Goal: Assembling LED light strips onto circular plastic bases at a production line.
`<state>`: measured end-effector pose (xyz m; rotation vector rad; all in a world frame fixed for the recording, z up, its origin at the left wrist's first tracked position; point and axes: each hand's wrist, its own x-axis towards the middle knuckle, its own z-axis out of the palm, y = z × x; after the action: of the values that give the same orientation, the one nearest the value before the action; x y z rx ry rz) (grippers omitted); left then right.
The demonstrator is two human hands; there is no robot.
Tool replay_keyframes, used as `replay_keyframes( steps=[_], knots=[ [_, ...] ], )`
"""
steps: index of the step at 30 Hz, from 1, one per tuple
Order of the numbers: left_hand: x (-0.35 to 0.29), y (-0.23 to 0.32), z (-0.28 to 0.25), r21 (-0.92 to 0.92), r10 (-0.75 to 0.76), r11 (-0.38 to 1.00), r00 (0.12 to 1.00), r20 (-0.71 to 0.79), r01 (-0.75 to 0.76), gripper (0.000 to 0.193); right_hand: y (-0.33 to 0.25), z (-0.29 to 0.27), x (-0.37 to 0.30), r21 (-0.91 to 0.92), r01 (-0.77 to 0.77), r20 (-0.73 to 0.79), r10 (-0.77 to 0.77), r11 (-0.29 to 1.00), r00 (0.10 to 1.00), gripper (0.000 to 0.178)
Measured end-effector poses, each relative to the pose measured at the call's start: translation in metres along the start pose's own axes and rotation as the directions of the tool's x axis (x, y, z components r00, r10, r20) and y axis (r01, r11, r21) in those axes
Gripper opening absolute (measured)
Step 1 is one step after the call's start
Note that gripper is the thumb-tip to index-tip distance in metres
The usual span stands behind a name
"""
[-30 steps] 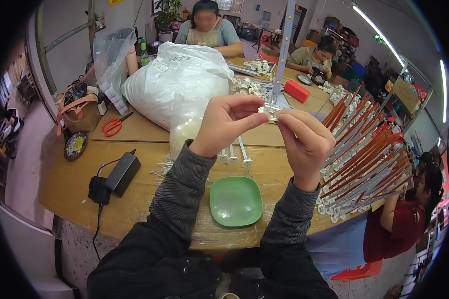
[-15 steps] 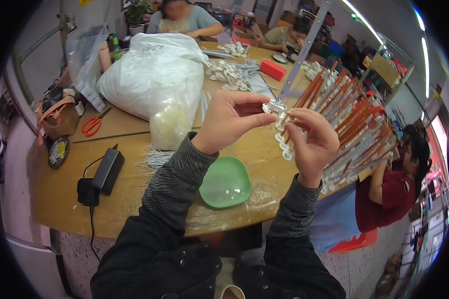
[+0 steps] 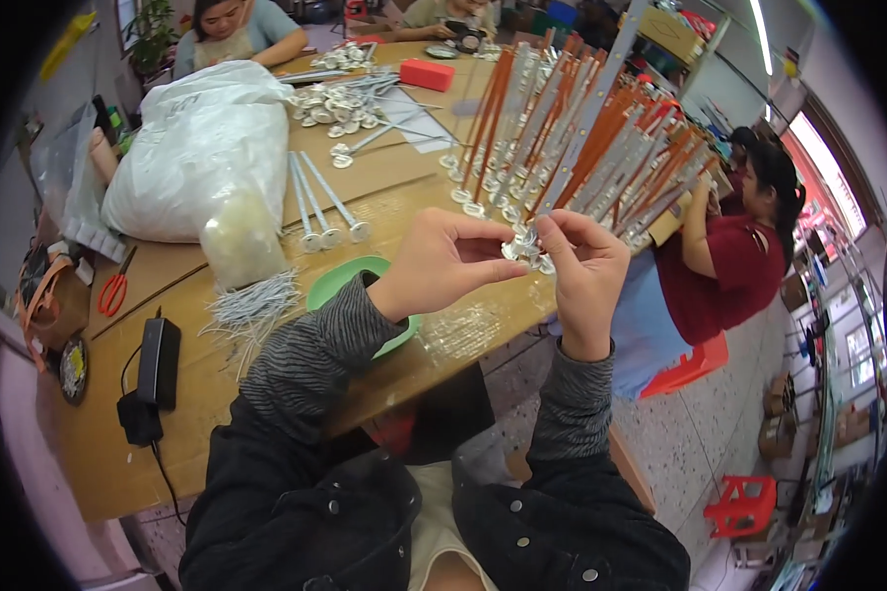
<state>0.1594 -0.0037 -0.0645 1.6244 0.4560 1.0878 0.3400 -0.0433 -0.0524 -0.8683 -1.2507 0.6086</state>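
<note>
The long light strip (image 3: pixel 598 98) is rising up and slightly rightward from the fingers, its long axis running from the white round base (image 3: pixel 522 252) at its foot to beyond the upper edge of the view. That base is sitting between both hands, to the right of the green dish (image 3: pixel 340 281). It is apparently hanging above the table (image 3: pixel 108 443) rather than resting on it.

The left hand (image 3: pixel 434 264) is meeting the base from the dish side, thumb and forefinger pinching its near-left edge. The right hand (image 3: pixel 593 271) is working from the side farther from the dish, and it is the nearer hand to the strip's axis: its bent fingertips are gathering right where the strip is meeting the base (whether they are clamping something or only touching, I cannot tell, since the contact is partly hidden). The left hand is pointing across that axis, the strip passing to the right of its fingertips.

Left of the dish, a bundle of thin pale wires (image 3: pixel 251 310) is lying loose. Three disc-ended strips (image 3: pixel 327 192) are lying beyond the dish, and a white bag (image 3: pixel 202 153) is slumping beyond it to the left. Beyond the dish and to its right, a dense group of orange and grey strips (image 3: pixel 572 138) is standing on white bases.
</note>
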Motion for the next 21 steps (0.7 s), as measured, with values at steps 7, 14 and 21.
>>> replay_keyframes(
  steps=[7,14,21],
  knots=[
    [-0.017,-0.030,0.045,0.595,0.392,0.736,0.920,0.014,-0.323,0.036,0.009,-0.067,-0.041,-0.107,0.013,-0.205,-0.035,0.994,0.978,0.011],
    [-0.038,-0.092,0.076,0.470,0.262,0.723,0.830,0.492,-0.507,0.022,0.043,-0.140,-0.073,-0.024,-0.108,-0.255,0.098,0.994,0.962,0.007],
    [-0.046,-0.123,0.074,0.564,0.053,0.544,0.696,0.716,-0.622,0.020,0.063,-0.170,-0.083,-0.027,-0.164,-0.318,0.147,0.986,0.937,0.008]
  ],
)
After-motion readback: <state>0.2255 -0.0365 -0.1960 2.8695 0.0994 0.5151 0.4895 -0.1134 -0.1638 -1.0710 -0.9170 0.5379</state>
